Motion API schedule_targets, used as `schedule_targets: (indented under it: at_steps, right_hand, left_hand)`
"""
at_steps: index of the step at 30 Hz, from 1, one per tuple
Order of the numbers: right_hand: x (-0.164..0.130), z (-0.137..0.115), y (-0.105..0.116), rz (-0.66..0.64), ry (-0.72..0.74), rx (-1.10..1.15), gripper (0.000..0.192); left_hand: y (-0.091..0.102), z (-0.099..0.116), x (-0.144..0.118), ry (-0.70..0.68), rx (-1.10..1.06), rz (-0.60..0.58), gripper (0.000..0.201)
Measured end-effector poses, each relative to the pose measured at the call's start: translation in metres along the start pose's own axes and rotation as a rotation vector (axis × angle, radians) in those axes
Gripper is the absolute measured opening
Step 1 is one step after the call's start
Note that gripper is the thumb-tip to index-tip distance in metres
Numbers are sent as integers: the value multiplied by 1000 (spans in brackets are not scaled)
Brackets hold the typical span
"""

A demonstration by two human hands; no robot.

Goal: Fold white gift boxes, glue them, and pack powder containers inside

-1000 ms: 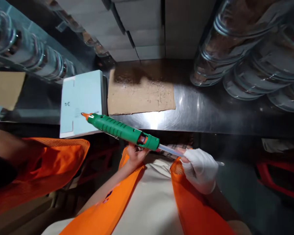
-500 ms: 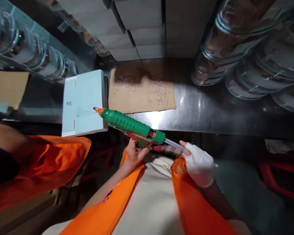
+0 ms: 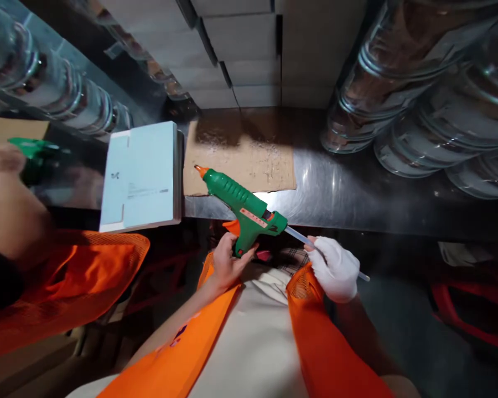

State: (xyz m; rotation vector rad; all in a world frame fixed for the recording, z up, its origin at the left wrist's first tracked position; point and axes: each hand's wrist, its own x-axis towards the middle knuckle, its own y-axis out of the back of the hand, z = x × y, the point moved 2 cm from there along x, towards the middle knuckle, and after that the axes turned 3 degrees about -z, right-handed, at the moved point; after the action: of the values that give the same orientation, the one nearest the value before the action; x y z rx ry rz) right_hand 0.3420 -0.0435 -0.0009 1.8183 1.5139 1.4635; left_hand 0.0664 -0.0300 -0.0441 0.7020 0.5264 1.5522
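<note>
A green glue gun with an orange nozzle tilts up and left in front of me, its tip over the cardboard sheet. My left hand is closed round the lower end of its handle. From the back of the gun sticks a translucent glue stick. My right hand, in a white fingerless glove, is closed on that stick, whose far end shows beyond the glove. Dried glue bits lie on the cardboard. Left of the sheet is a stack of pale blue flat boxes.
Stacked clear round containers stand at the right, with more containers at the left. White boxes are piled behind the metal table. At far left, a co-worker's blurred arm is by another green tool.
The glue gun has turned and shifted right, its nozzle moving from over the blue boxes to over the cardboard. A co-worker's hand and a green tool have come into view at left.
</note>
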Motion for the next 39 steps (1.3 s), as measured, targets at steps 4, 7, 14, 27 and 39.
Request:
schedule_targets:
  at_steps: [4, 7, 14, 27, 39]
  right_hand:
    - [-1, 2, -4, -63, -24, -23, 27]
    - [-1, 3, -6, -77, -5, -73, 29]
    - [41, 38, -13, -223, -48, -329, 25]
    - [70, 96, -35, -228, -20, -430, 34]
    - [53, 30, 18, 327, 342, -281, 33]
  left_hand:
    - [4, 2, 3, -37, 13, 4, 35]
    - [8, 7, 5, -90, 38, -15, 34]
    - [-1, 44, 51, -138, 336, -169, 35]
    - [-15, 85, 86, -76, 573, -400, 67]
    - [227, -115, 187, 661, 402, 154, 83]
